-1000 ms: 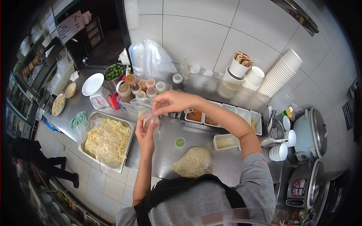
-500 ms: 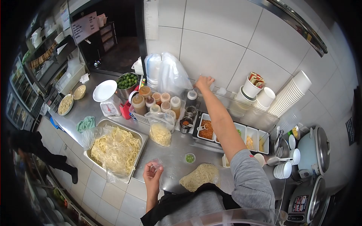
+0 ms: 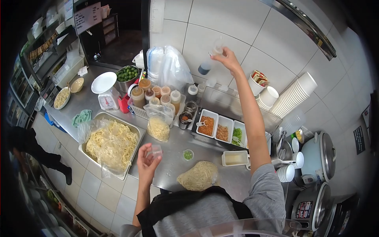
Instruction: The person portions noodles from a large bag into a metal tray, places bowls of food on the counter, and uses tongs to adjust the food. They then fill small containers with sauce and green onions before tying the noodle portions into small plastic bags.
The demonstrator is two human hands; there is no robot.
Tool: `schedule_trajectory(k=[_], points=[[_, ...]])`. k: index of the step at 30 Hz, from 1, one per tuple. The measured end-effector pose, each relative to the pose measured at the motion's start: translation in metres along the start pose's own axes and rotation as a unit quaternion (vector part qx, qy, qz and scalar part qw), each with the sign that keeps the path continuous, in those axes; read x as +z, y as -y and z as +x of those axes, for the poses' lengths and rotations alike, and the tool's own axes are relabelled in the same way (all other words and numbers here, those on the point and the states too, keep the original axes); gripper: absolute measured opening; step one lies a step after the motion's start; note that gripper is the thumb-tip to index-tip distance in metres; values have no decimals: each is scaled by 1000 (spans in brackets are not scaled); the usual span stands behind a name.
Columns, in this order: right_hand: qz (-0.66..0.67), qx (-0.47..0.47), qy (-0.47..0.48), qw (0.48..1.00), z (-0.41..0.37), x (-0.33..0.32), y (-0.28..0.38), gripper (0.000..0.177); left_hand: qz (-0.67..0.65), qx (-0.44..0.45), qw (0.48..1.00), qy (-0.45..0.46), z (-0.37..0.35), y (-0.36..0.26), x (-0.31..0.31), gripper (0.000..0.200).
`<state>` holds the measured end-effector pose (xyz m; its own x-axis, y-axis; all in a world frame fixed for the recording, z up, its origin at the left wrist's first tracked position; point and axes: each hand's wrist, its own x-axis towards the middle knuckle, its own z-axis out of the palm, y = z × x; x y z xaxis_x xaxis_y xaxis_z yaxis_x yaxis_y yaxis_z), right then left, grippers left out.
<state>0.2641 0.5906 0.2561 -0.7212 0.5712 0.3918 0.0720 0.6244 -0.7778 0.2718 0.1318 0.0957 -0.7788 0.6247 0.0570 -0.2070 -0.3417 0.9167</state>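
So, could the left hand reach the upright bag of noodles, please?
Probably yes: the left hand hovers close to the upright bag of noodles, nothing between, though it holds a clear cup.

The right hand [image 3: 227, 60] is raised against the far tiled wall, fingers closed around a squeeze bottle [image 3: 206, 65]. The left hand [image 3: 147, 161] holds a small clear cup [image 3: 156, 151] above the near worktop [image 3: 173, 158], just right of the noodle tray [image 3: 130, 124].
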Motion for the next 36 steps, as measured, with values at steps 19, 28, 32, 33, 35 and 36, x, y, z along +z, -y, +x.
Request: schedule_trajectory(k=[19,28,32,33,35,36], points=[[-389,-370,173,826,-191,125,31,42,470,213,855,-42,89,14,24,60],[-452,-481,87,746,-183,127,52,25,457,230,857,-66,93,30,21,59],[-450,-483,94,746,-180,129,54,30,433,216,872,-73,93,31,21,58],[-449,-483,98,745,-179,129,55,30,427,209,877,-71,92,31,22,56],[-450,-483,106,744,-178,128,56,30,416,197,885,-68,91,29,23,53],[-454,-483,105,741,-178,128,57,26,410,203,886,-70,91,32,23,53]])
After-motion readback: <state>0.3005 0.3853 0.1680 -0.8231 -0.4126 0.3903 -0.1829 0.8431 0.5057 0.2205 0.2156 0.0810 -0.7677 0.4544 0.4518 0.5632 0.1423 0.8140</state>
